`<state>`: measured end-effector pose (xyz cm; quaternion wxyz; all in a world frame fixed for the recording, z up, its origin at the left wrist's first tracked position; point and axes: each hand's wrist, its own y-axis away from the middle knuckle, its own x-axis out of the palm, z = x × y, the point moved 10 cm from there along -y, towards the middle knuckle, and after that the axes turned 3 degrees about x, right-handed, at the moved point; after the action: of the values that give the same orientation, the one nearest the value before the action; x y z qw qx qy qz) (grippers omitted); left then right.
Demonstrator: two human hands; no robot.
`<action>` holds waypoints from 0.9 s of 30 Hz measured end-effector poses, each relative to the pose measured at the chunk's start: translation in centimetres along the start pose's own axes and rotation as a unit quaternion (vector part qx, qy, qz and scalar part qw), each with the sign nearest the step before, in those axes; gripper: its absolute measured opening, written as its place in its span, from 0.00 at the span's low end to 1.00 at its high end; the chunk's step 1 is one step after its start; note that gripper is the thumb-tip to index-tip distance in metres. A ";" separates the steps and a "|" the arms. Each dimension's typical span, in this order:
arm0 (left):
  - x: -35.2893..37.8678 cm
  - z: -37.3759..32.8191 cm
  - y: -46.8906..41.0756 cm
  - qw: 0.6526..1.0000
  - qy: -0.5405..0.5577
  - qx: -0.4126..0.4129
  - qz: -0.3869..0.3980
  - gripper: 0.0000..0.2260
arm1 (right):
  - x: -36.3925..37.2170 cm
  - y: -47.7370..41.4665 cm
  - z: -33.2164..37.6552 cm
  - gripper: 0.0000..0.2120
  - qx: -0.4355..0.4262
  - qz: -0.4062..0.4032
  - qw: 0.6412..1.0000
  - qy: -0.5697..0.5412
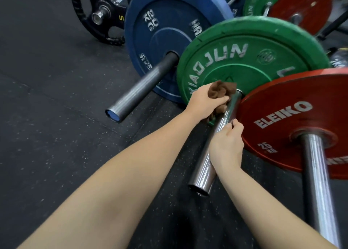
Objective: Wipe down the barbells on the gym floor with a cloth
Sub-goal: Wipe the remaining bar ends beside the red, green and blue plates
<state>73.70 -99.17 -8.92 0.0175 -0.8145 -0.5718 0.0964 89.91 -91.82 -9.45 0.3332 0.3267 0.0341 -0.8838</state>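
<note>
Green plate (pixel 244 60) on edge on the floor. Its chrome sleeve (pixel 204 169) juts out from the hub. Left hand (pixel 202 102) grips a bunched brown cloth (pixel 221 91), held on the sleeve right against the plate face. Right hand (pixel 227 145) is curled round the sleeve farther out from the plate.

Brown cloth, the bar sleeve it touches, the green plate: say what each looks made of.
Brown cloth: soft fabric, probably terry or microfibre; it bunches in folds. Sleeve: polished metal, likely chromed steel; mirror-like reflections. Green plate: seemingly rubber, matte, with scuffed rim.
</note>
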 end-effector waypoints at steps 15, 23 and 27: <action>-0.2 4.0 3.1 0.995 0.063 -0.072 0.025 0.14 | 0.1 -0.2 -0.6 0.22 0.014 -0.002 1.000 0.005; 1.0 -0.5 0.3 0.998 -0.044 -0.036 0.006 0.12 | 0.2 -0.4 -0.5 0.21 0.011 -0.004 1.000 0.013; 0.5 1.3 2.3 0.997 -0.038 -0.066 -0.007 0.12 | 0.2 -0.6 -0.7 0.21 0.012 -0.006 1.000 0.006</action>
<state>75.81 -99.66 -10.55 -0.0579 -0.8056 -0.5828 0.0893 89.87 -91.27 -10.19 0.3238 0.3357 0.0273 -0.8842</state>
